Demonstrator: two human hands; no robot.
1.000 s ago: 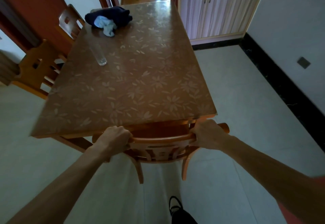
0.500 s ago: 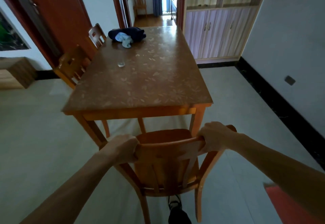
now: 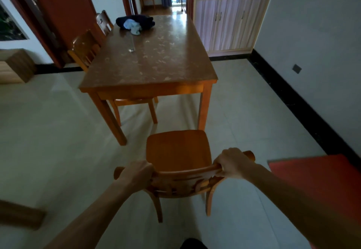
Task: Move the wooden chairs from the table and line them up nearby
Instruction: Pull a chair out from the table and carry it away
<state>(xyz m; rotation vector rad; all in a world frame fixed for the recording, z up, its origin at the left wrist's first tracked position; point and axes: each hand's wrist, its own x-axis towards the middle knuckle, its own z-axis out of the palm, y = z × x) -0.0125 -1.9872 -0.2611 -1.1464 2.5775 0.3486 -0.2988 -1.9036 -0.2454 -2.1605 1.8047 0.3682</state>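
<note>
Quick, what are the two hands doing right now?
Left hand: closed, gripping the top rail of the wooden chair.
Right hand: closed, gripping the same rail at its other end.

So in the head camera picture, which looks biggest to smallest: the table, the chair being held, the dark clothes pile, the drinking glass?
1. table
2. held chair, though it is nearer the camera
3. dark clothes pile
4. drinking glass

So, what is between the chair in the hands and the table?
In the head view, only bare pale floor lies between the held chair and the table. The chair's seat front sits near the table's right front leg, not touching it.
</note>
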